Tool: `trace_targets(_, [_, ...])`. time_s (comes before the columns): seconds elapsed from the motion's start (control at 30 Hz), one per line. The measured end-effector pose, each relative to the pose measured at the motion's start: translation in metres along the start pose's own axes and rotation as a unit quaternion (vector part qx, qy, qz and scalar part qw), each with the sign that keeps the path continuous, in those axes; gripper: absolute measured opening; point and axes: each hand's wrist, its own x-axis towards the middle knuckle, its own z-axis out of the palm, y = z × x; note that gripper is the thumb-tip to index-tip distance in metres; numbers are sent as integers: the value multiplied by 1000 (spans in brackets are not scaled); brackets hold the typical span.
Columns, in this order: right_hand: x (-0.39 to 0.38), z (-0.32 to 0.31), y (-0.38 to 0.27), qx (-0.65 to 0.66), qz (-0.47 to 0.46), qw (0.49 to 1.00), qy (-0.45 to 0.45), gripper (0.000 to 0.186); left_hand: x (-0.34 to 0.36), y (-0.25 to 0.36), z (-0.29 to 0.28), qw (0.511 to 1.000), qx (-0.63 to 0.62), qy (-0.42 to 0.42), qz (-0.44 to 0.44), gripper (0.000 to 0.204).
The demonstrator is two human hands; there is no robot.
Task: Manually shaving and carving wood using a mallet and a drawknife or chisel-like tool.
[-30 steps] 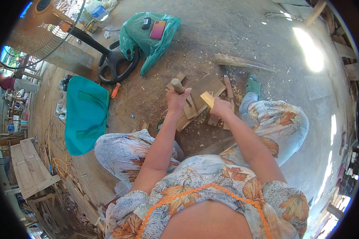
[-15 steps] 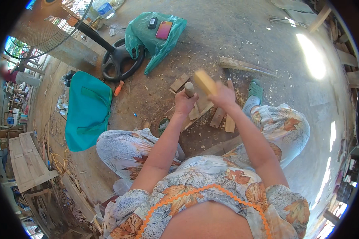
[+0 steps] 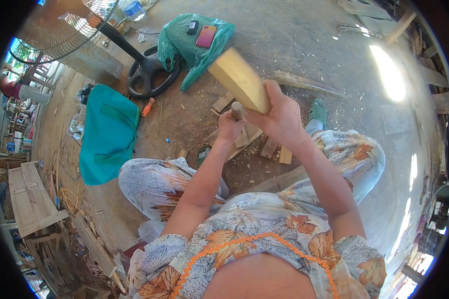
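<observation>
My left hand [image 3: 230, 128] is closed round the upright wooden handle [image 3: 237, 110] of what looks like a chisel; its blade is hidden below my fist. In my right hand [image 3: 283, 115] is a thick pale wooden block [image 3: 239, 79], gripped at its near end and raised above the handle, tilted up to the left. The block's edges are slightly blurred. Beneath my hands lies a light wooden workpiece [image 3: 249, 135] on the floor, partly covered by my left hand and the block. Two short wood pieces [image 3: 269, 147] [image 3: 285, 155] lie to its right.
A teal bag [image 3: 107, 134] and an orange-handled tool [image 3: 148, 107] lie at left. Behind them stands a fan with a round black base [image 3: 154, 74]. A phone [image 3: 206, 36] rests on a green plastic bag [image 3: 219, 27]. A long wood offcut [image 3: 309, 83] and shavings lie ahead.
My right hand has lifted the wooden block up and toward me, so it looks larger. My left hand keeps its grip on the handle in nearly the same place.
</observation>
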Motion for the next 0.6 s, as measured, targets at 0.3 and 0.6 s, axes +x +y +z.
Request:
trace_targets(0.3, [-2, 7, 6, -41, 18, 998, -49, 50, 7, -12, 13, 934, -346, 26, -84, 12])
trace_targets(0.6, [-8, 19, 15, -70, -15, 996, -61, 56, 3, -28, 12, 958, -273, 35, -85, 9])
